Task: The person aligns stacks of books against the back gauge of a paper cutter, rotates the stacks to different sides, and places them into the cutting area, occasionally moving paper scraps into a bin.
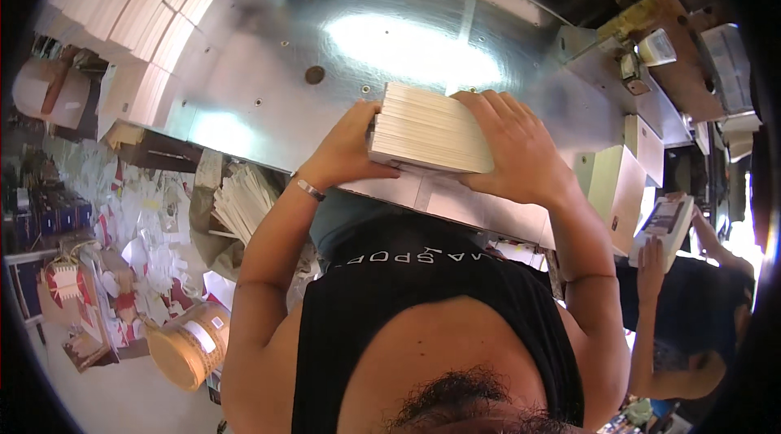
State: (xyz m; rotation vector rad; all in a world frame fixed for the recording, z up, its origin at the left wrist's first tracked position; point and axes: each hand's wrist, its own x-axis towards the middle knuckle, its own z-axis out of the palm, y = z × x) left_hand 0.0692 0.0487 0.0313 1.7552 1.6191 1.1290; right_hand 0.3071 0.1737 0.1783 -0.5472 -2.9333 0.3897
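Note:
A thick stack of cut paper (pixel 427 129), cream-white with its many sheet edges showing, is held at the near edge of a shiny metal worktable (pixel 268 68). My left hand (pixel 350 145) grips its left end, the thumb along the near lower side. At the opposite end my right hand (pixel 521 149) lies with its fingers over the far corner and its thumb near the front lower corner. The stack sits slightly tilted between both palms. Its underside is hidden, so I cannot tell whether it rests on the metal or is lifted.
Several paper stacks (pixel 138 11) fill the table's far left. A sack of paper strips (pixel 244 198) hangs below the left front edge. An orange bucket (pixel 191 344) stands on the littered floor. At right, another person's hands hold a white block (pixel 663 226) beside pale upright panels (pixel 614 190).

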